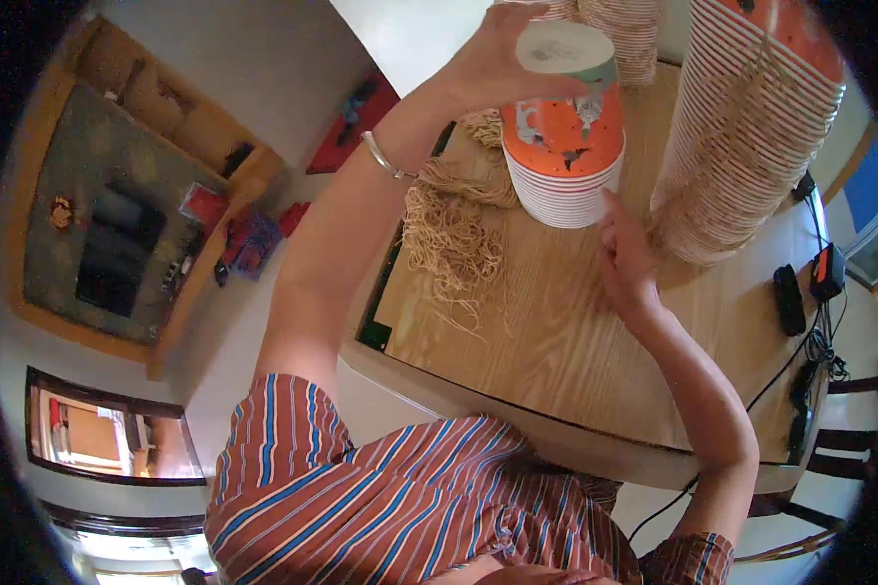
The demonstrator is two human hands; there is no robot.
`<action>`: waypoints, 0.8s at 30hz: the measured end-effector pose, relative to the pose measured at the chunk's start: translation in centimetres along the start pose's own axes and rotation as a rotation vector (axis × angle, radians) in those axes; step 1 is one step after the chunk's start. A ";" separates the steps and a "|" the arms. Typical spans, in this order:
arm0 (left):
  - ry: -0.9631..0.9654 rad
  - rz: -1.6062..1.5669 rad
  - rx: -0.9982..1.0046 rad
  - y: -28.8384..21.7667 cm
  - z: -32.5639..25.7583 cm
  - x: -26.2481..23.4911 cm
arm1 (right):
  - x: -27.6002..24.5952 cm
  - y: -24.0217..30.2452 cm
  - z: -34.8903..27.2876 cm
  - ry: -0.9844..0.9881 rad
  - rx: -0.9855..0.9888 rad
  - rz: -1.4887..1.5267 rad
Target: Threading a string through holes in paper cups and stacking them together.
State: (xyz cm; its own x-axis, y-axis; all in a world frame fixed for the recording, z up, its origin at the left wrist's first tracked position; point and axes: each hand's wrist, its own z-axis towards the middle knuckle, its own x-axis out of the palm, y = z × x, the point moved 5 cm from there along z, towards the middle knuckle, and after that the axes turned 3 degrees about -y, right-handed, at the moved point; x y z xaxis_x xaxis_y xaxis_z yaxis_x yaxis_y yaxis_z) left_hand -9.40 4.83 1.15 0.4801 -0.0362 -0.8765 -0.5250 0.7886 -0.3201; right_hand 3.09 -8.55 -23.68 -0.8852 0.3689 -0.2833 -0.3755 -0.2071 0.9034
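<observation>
An upside-down stack of nested paper tubs (563, 190) with orange printed walls and white rims stands on the wooden table. My left hand (488, 60) is closed around the upturned white base of a paper tub (568, 47) at the top of this stack. Low on the stack's right side, my right hand (626, 255) has its index finger stretched toward the rims and its other fingers loosely bent, holding nothing that shows. A loose heap of tan string (454, 229) lies left of the stack, partly behind it.
A taller leaning stack of tubs (751, 127), draped with tan strands, stands at the right. More stacked tubs (622, 39) are behind. Black cables and an adapter (827, 271) lie along the right side of the wooden table (546, 336). A dark chair (844, 453) stands beyond.
</observation>
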 end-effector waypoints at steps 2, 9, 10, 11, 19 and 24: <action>0.123 -0.064 -0.075 -1.0 -0.2 -0.1 | 0.6 0.8 0.6 -0.014 -0.094 -0.132; 0.007 -0.192 0.037 -1.5 -0.5 -2.4 | 0.9 3.8 0.1 -0.082 -0.115 -0.441; 0.027 -0.292 0.043 -1.8 -0.6 -2.8 | 1.0 3.8 0.2 -0.037 -0.036 -0.480; 0.026 -0.289 0.051 -2.1 -0.6 -3.4 | 0.8 3.5 0.2 -0.046 -0.039 -0.480; -0.293 -0.327 -0.093 -2.7 -6.1 -12.8 | 1.1 4.0 -2.0 0.016 -0.394 -0.437; -0.506 -0.736 -0.155 0.7 -14.7 -8.7 | -2.1 2.4 -3.2 0.131 -0.080 -0.067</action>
State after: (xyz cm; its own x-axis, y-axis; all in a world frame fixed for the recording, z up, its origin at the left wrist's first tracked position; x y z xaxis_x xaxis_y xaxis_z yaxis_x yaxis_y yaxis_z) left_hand -24.26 -3.27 3.22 0.9641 -0.1956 -0.1796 -0.0341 0.5798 -0.8141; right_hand 3.21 -12.70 -21.95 -0.8839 0.2637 -0.3862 -0.4506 -0.2598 0.8541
